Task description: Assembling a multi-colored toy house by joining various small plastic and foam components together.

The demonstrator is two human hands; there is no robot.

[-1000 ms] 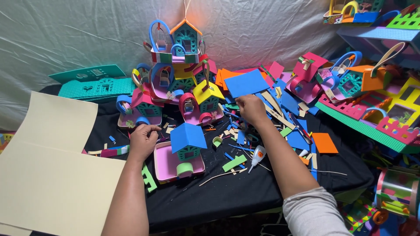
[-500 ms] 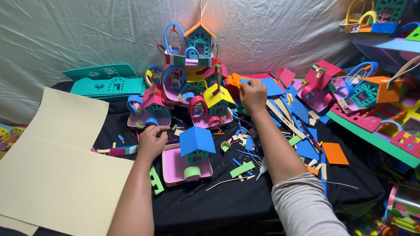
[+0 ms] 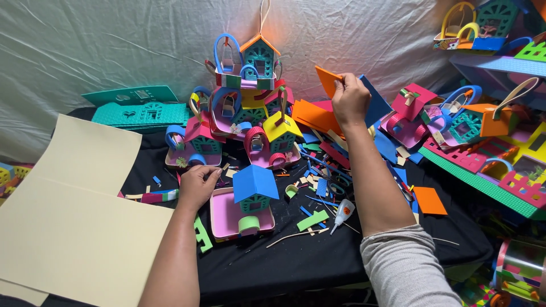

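Light was bright and even, falling from above onto the grey plastic backdrop, which showed soft sheen along its creases. Shadows below it were faint. Focus was sharp; edges bowed slightly.

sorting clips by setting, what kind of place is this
Likely a home craft table for foam model houses: finished little houses stacked on black cloth, foam scraps and a glue bottle, a plain sheet hung behind. The right hand lifts foam sheets.

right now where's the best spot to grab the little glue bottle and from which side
Probably by the white body of the glue bottle, pinched across its width from above. It lies flat on the black cloth, nozzle pointing down-left, foam scraps close around it; the right forearm lies just beside it.
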